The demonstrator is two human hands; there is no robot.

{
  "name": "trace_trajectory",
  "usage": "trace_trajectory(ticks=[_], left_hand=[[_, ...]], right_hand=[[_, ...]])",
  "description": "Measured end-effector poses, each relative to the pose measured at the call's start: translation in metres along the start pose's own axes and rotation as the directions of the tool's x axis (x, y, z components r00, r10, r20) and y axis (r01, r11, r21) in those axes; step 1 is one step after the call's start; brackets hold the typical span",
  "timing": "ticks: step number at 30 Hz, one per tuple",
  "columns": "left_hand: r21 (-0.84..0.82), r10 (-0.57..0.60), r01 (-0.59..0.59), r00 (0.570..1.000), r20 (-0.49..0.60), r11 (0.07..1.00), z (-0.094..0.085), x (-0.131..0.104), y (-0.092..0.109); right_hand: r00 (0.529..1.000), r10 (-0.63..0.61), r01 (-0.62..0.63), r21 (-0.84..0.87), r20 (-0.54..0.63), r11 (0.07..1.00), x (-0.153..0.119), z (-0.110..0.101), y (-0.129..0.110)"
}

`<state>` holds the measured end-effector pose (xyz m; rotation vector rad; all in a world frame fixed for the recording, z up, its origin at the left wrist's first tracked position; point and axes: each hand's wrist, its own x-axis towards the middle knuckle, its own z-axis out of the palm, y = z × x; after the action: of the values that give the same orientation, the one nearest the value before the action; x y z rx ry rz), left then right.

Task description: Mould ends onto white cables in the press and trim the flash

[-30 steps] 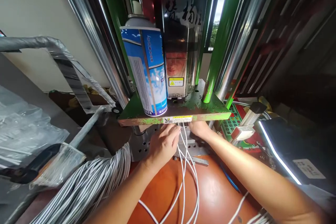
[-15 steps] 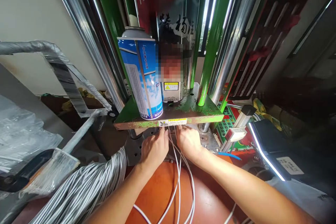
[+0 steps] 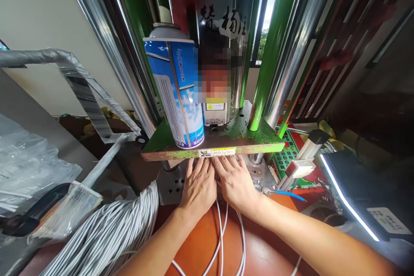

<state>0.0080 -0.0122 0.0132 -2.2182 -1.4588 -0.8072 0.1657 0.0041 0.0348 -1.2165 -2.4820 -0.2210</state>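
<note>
Side by side, my left hand (image 3: 200, 184) and my right hand (image 3: 237, 181) lie palm down with their fingers stretched forward. Their fingertips reach to the front edge of the green press plate (image 3: 171, 154), and what lies beneath them is hidden. Both hands are open. Several thin white cables (image 3: 221, 235) come out from under the hands and hang down over the orange surface (image 3: 200, 220). A metal base plate with holes (image 3: 168, 187) shows under the green plate, to the left of my left hand.
A blue and white spray can (image 3: 181, 95) stands on the green plate. At left lies a thick bundle of white cable (image 3: 100, 237) beside a plastic-wrapped frame (image 3: 93, 99). To the right are blue-handled pliers (image 3: 289, 194), a green keypad panel (image 3: 287, 151) and a lit lamp strip (image 3: 349, 200).
Both hands have gone from curled fingers around the cables to flat, stretched fingers laid side by side. The view has shifted slightly.
</note>
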Motion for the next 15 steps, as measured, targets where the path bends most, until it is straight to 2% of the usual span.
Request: trace_trajectory(ticks=[5,12,15], left_hand=[[-0.004,0.018,-0.018,1.000,0.003,1.000,0.008,0.007,-0.008],[0.032,0.002,0.000,0.999,-0.052,0.999,0.032,0.002,-0.012],[0.005,-0.033,0.033,0.999,-0.025,0.999,0.031,0.008,-0.010]], right_hand=[[1.000,0.007,-0.008,-0.036,-0.017,0.999,0.011,0.008,0.001],[0.997,0.016,-0.018,-0.032,-0.071,0.999,0.012,0.030,0.000],[0.997,0.023,-0.023,0.000,-0.076,1.000,0.013,0.027,0.000]])
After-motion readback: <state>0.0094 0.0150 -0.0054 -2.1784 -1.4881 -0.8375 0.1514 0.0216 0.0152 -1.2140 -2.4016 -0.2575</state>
